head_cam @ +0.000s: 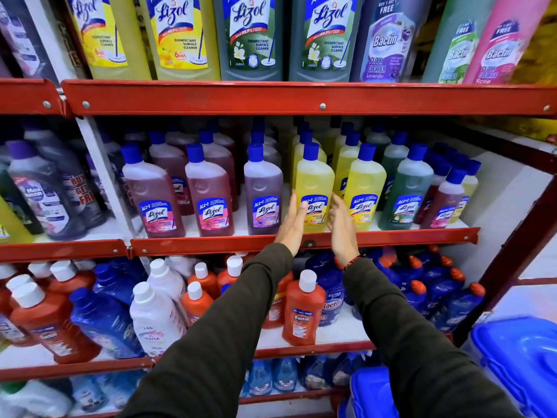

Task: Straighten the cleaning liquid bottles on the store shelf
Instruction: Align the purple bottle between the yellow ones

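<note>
A yellow Lizol bottle [314,179] with a blue cap stands upright at the front of the middle shelf [211,241]. My left hand [293,224] is flat and open against its left side. My right hand [342,227] is open just off its right side, fingers apart. Neither hand is closed around it. To its left stand a purple bottle [262,188] and two pink ones [208,194]. Right of it are another yellow bottle [364,188] and a green one [410,191]. Further rows of the same bottles stand behind.
Large Lizol and Bactin bottles line the top shelf [301,98]. The lower shelf holds orange bottles [303,309], blue bottles [434,291] and a white one [156,321]. Blue plastic bins [518,357] stand at the lower right, close to my right sleeve.
</note>
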Motion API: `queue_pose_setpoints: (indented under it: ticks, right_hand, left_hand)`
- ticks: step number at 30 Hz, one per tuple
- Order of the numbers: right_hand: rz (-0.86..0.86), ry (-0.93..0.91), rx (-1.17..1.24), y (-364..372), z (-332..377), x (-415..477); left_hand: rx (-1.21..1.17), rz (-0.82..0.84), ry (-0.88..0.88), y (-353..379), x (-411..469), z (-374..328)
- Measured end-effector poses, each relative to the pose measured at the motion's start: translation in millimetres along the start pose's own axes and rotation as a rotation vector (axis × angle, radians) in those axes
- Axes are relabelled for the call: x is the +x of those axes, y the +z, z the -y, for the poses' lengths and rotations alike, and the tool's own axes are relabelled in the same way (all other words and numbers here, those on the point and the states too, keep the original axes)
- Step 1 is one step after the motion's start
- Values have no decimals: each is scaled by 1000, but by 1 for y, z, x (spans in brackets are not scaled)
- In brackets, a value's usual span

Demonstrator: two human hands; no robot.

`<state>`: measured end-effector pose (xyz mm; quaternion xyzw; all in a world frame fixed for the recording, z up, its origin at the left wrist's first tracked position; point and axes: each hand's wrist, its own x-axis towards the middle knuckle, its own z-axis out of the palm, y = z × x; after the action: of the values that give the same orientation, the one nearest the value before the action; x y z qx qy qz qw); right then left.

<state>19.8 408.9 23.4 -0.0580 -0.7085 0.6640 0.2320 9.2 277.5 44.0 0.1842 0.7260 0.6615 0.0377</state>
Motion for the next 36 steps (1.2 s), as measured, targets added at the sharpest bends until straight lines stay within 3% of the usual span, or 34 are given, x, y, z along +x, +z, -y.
queue_pose_setpoints:
  ticks: [5,9,12,15,19,23,36]
  right_hand:
    - [-65,-73,-97,4,22,-27]
    - [-100,-145,-30,14,20,-40]
    - [-13,-147,-7,33,17,-44]
    - [124,-126,62,57,29,-45]
    - [261,-14,145,83,37,-35]
    - [265,42,237,93,34,-28]
    - [256,15,228,84,32,-37]
  left_hand:
    - [68,-89,31,-1,-10,8]
    - [48,-270,220,-11,-25,18]
    - [158,-483,382,-26,-33,21]
    - [127,-643,358,-43,-31,22]
    - [-101,-447,203,-59,-25,15]
    - [-244,-318,135,-81,-4,28]
    - [-259,-257,68,-91,12,47]
